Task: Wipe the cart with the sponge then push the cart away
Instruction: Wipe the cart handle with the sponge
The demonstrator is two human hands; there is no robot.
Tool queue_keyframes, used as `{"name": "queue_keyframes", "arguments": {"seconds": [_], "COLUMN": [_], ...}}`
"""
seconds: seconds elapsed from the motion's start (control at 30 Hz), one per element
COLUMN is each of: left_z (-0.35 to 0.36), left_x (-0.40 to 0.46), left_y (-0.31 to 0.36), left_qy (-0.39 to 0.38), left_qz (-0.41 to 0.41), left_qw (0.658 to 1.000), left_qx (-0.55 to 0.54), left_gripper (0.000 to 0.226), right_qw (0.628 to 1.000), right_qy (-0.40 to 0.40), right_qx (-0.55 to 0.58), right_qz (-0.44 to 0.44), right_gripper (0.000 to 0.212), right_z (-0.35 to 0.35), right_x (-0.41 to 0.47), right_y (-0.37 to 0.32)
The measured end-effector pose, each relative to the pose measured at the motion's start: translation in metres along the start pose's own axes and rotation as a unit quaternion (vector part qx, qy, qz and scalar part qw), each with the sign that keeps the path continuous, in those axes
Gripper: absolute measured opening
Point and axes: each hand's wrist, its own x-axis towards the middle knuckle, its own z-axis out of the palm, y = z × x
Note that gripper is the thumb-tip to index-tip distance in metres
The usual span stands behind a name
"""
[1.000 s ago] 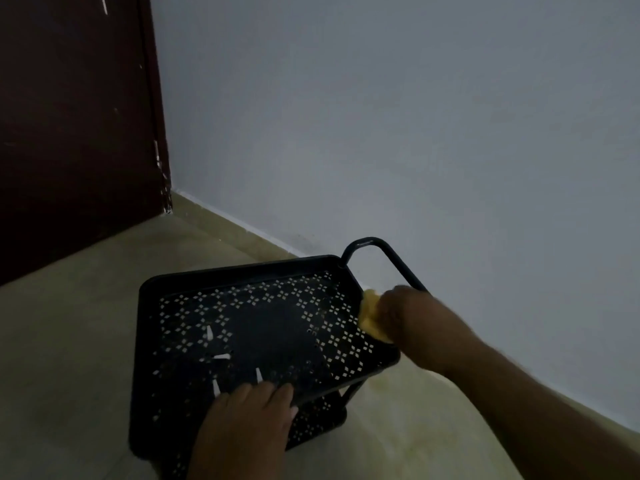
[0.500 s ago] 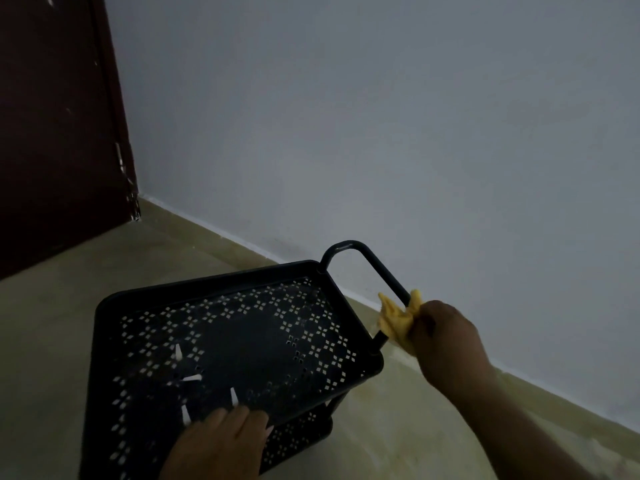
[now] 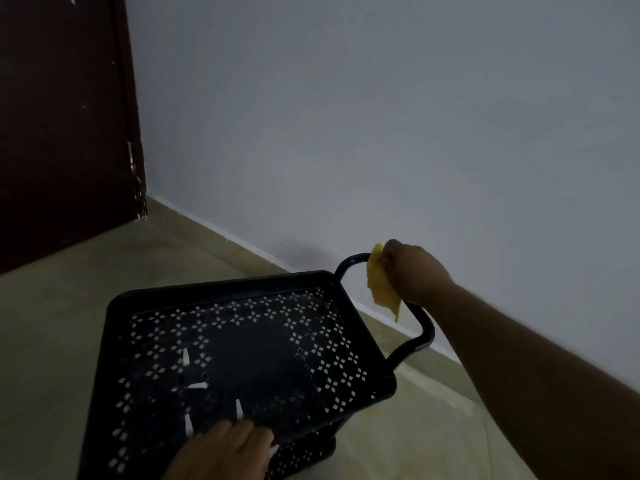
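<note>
A black plastic cart point(image 3: 221, 289) with a perforated top tray stands on the floor in the lower middle of the head view. Its looped black handle point(image 3: 420, 336) sticks out on the right side. My right hand point(image 3: 414, 270) is closed around a yellow sponge point(image 3: 381, 289) and presses it against the top of that handle. The sponge hangs limp over the bar. My left hand point(image 3: 225, 452) rests on the tray's near rim, fingers curled over the edge. A lower tray shows beneath the near corner.
A pale grey wall point(image 3: 381, 116) runs close behind the cart, its white skirting point(image 3: 214, 228) meeting a beige tiled floor point(image 3: 52, 323). A dark brown door point(image 3: 62, 116) fills the upper left. Open floor lies to the left of the cart.
My right hand slid the sponge from the tray's right rim onto the handle, then up along the bar to its far end. My left hand stayed on the near rim.
</note>
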Motion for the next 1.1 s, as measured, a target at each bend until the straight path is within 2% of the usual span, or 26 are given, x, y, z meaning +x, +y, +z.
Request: {"name": "queue_keyframes", "arguments": {"seconds": [0.13,0.2,0.27,0.4,0.47,0.53,0.6,0.63,0.73,0.8,0.83,0.9,0.93,0.97,1.03,1.07,1.1], "left_z": [0.006,0.007,0.011,0.005,-0.002,-0.003,0.002,0.005,0.007,0.008,0.008,0.011,0.012,0.011,0.009,0.007,0.004], "left_x": [-0.003,-0.005,-0.005,-0.001,-0.001,-0.002,-0.003,-0.004,-0.003,-0.002,-0.001,-0.001,-0.002,-0.002,0.0,0.0,0.001], "left_y": [-0.003,-0.002,-0.002,-0.003,-0.002,-0.001,-0.003,-0.003,-0.001,0.001,0.002,0.001,0.001,0.002,0.003,0.004,0.004], "left_qy": [-0.016,-0.049,-0.05,-0.041,-0.055,-0.057,-0.063,-0.065,-0.058,-0.016,-0.003,0.005,0.001,-0.006,-0.046,-0.066,-0.079], "left_qz": [0.019,0.0,-0.015,-0.015,-0.012,-0.004,-0.009,-0.011,-0.022,-0.019,-0.017,-0.018,-0.02,-0.022,-0.026,-0.026,-0.026], "left_qw": [1.0,0.999,0.998,0.999,0.998,0.998,0.998,0.998,0.998,0.999,1.0,1.0,1.0,1.0,0.999,0.998,0.996], "left_qx": [0.01,0.022,0.041,-0.015,-0.042,-0.02,0.003,0.01,-0.012,-0.023,-0.019,-0.003,0.003,0.008,0.001,-0.006,-0.015], "left_gripper": [0.016,0.016,0.021,0.025,0.022,0.021,0.024,0.025,0.026,0.021,0.021,0.029,0.027,0.023,0.022,0.022,0.023], "right_qw": [0.998,0.996,0.994,0.991,0.995,0.994,0.991,0.993,0.997,0.988,0.98,0.962,0.964,0.977,0.997,0.996,0.993], "right_qy": [-0.015,-0.012,0.001,-0.01,-0.019,-0.044,-0.077,-0.071,-0.009,0.082,0.157,0.268,0.26,0.207,0.036,-0.019,-0.035], "right_qx": [-0.043,-0.076,-0.087,-0.124,-0.075,0.012,0.042,0.039,0.075,0.075,0.043,-0.041,-0.05,-0.028,0.031,0.048,0.058], "right_qz": [-0.031,-0.053,-0.068,-0.054,-0.067,-0.095,-0.104,-0.082,0.034,0.103,0.112,0.042,0.0,-0.031,-0.057,-0.075,-0.092], "right_gripper": [0.026,0.033,0.038,0.031,0.03,0.036,0.031,0.027,0.02,0.018,0.017,0.015,0.018,0.024,0.017,0.019,0.027], "right_z": [-0.002,0.0,0.001,0.006,0.01,0.008,0.001,-0.002,-0.014,-0.028,-0.035,-0.04,-0.038,-0.031,-0.012,-0.004,0.003], "right_x": [0.023,0.028,0.03,0.031,0.025,0.014,0.007,0.008,0.017,0.019,0.018,0.016,0.013,0.012,0.005,0.001,-0.001], "right_y": [-0.006,-0.01,-0.014,-0.015,-0.008,0.003,0.013,0.02,0.036,0.038,0.037,0.031,0.024,0.019,0.009,0.005,0.006]}}
